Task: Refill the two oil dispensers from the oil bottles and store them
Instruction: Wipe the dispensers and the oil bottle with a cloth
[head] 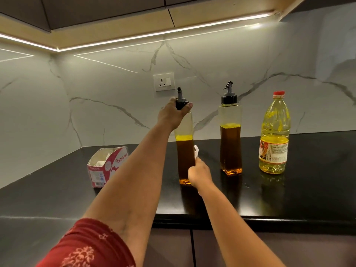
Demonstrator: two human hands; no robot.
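- The black counter (pixel 289 199) fills the lower half of the frame, and everything stands on it.
- The white marble wall (pixel 115 83) is behind it, across the middle of the frame.
- My left arm in a red sleeve (pixel 86 245) comes up from the lower left of the frame.
- The oil bottle (pixel 274 133) with yellow oil and a red cap stands at the right of the frame, well apart from my hands.
- The first oil dispenser (pixel 185 151) stands in the middle of the frame. It is about half full of brown oil.
- The second oil dispenser (pixel 230 135) stands just right of the middle, between the first one and the oil bottle. Its black top is on, and nothing touches it.
- The red and white tissue box (pixel 106 166) lies tipped over at the left of the frame, behind my left arm.
- My left hand (pixel 173 114) is curled around the black top of the first oil dispenser and grips it.
- My right hand (pixel 199 173) is low beside the first oil dispenser, near its bottom. Its fingers pinch a small white thing (pixel 196 151) that sticks up against the dispenser's side. I cannot tell what it is.
- A white wall socket (pixel 164 81) sits on the wall above the first oil dispenser.
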